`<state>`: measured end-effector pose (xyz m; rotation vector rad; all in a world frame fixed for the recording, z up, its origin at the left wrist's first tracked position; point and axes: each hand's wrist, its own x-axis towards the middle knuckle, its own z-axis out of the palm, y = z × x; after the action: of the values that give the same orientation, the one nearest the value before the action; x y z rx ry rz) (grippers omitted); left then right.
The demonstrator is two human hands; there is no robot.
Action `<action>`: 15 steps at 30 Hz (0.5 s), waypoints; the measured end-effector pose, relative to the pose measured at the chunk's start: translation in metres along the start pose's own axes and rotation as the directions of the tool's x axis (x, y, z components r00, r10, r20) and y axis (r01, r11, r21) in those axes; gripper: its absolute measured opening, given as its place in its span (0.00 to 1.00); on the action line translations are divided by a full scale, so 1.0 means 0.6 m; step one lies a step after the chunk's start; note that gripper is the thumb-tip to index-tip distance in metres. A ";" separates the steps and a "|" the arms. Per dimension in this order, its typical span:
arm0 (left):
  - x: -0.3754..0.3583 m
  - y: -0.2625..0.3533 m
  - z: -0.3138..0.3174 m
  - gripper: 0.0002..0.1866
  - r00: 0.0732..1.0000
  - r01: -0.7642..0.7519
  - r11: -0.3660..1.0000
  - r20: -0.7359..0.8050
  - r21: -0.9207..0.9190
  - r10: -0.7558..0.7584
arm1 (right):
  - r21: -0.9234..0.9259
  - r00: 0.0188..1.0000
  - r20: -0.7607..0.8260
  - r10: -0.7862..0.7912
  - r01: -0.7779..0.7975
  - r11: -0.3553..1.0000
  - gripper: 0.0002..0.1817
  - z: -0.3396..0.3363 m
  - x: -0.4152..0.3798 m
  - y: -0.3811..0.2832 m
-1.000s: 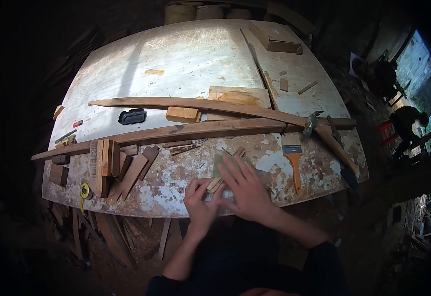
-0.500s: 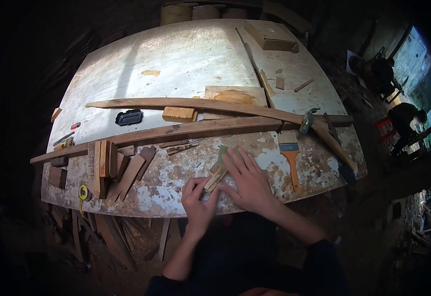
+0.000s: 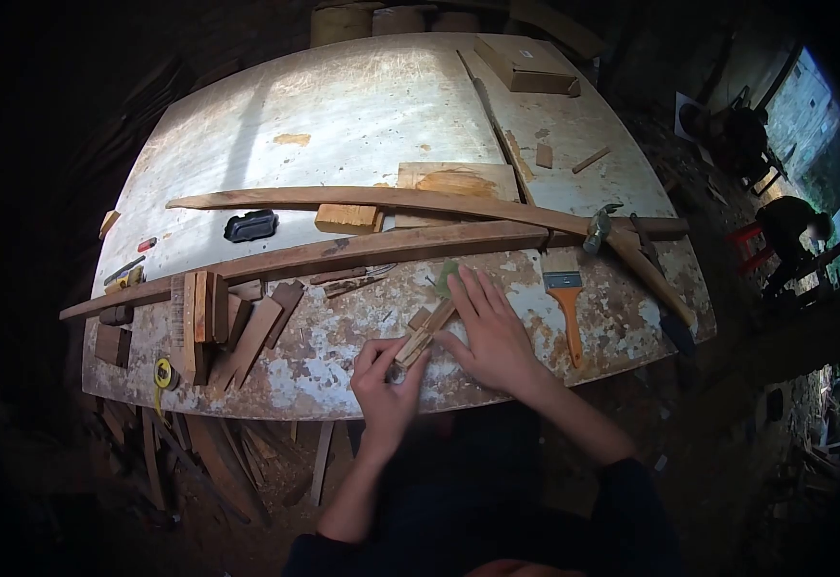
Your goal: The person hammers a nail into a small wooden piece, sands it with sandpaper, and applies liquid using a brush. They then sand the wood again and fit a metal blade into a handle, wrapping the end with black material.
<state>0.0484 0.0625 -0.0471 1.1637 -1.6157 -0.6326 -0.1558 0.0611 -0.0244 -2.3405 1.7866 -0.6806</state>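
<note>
My left hand [image 3: 384, 389] is closed around the near end of a short, pale, rough-grained strip of wood [image 3: 422, 344], pinching it between thumb and fingers near the table's front edge. My right hand [image 3: 497, 346] lies over the strip's far part, its fingers stretched out flat and pointing away from me. A small green sheet, perhaps sandpaper [image 3: 447, 276], shows beside those fingertips; how much of it lies under the hand is hidden. Beside the strip, a small brown block [image 3: 419, 318] rests on the tabletop.
Two long wooden bars [image 3: 343, 252] cross the worktable [image 3: 343, 115]. Right of my hands are an orange-handled brush [image 3: 568, 322] and a hammer [image 3: 631, 252]. Wood blocks [image 3: 210, 308] and a tape measure [image 3: 164, 373] lie left. Another person [image 3: 793, 240] is bent over at the far right.
My right hand has shifted slightly away from me, and the green sheet has moved the same way. The small brown block shows more clearly. My left hand has barely moved.
</note>
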 end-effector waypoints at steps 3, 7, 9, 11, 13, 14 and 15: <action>-0.004 -0.003 -0.006 0.17 1.000 0.025 1.000 0.004 -0.007 -0.024 | 0.121 0.980 0.054 -0.191 0.184 0.975 0.43 -0.030 -0.042 -0.095; -0.006 -0.002 0.000 0.17 1.000 -0.025 0.999 0.001 0.022 0.025 | -0.001 0.995 -0.011 0.095 -0.096 0.995 0.49 -0.005 0.008 0.012; 0.006 -0.003 0.003 0.17 0.999 -0.037 0.999 -0.003 0.027 0.037 | -0.007 0.999 -0.010 -0.040 0.040 0.999 0.45 -0.013 -0.015 -0.038; -0.002 -0.010 -0.009 0.18 0.999 0.012 1.000 0.034 0.016 -0.012 | 0.103 0.984 0.010 -0.176 0.174 0.979 0.42 -0.024 -0.034 -0.091; 0.003 -0.004 -0.004 0.18 1.000 0.023 1.000 0.018 -0.010 -0.023 | 0.066 0.999 0.020 -0.047 0.045 0.997 0.44 -0.020 -0.011 -0.040; -0.001 -0.001 -0.003 0.18 0.999 0.035 0.999 0.010 -0.025 -0.035 | 0.046 0.999 0.030 0.019 -0.021 0.999 0.45 -0.011 0.000 -0.012; -0.005 -0.003 -0.001 0.18 1.000 0.010 1.000 0.001 -0.009 -0.010 | -0.019 0.995 0.015 0.103 -0.103 0.995 0.45 -0.010 0.018 -0.007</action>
<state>0.0499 0.0646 -0.0494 1.1652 -1.6075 -0.6467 -0.1523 0.0536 -0.0146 -2.2395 1.8984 -0.6317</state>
